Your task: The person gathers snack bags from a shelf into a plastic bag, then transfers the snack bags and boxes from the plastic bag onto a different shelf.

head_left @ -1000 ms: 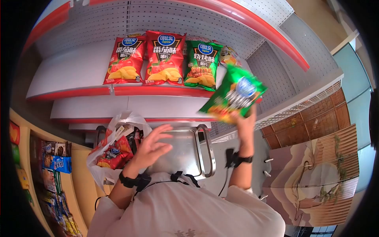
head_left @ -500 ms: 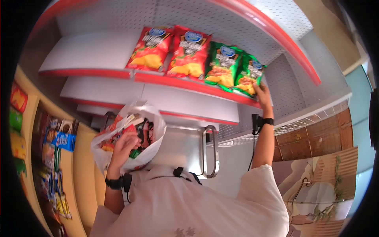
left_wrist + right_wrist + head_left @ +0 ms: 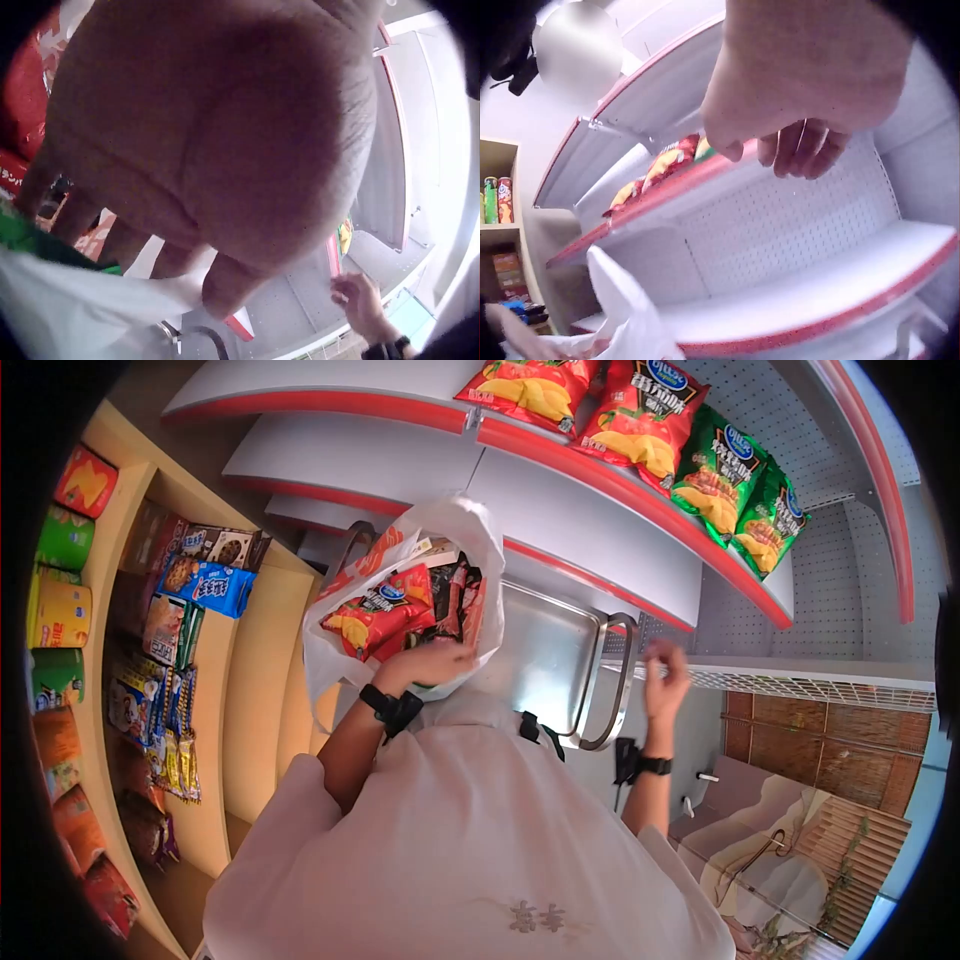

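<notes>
Over the near rim of the white plastic bag (image 3: 325, 665), my left hand (image 3: 432, 663) reaches inside, beside red chip packets (image 3: 380, 615). In the left wrist view the palm of my left hand (image 3: 202, 135) fills the picture; white plastic and a green packet (image 3: 45, 244) hide some fingertips. My right hand (image 3: 665, 680) hangs in the air below the shelf's right end, empty, its fingers loosely bent; the right wrist view shows this hand (image 3: 810, 82) too. Two red chip packets (image 3: 645, 425) and two green ones (image 3: 770, 520) stand in a row on the shelf.
A metal cart (image 3: 545, 650) with a raised handle (image 3: 612, 690) is beside the bag. At the left, a wooden shelf unit (image 3: 135, 490) holds snack packets and colourful packages. A wire rack (image 3: 800, 678) runs below the shelf at the right.
The right hand placed the green packet at the row's right end, let go and drew back down. The left hand moved into the bag's opening. The head view has swung left and down.
</notes>
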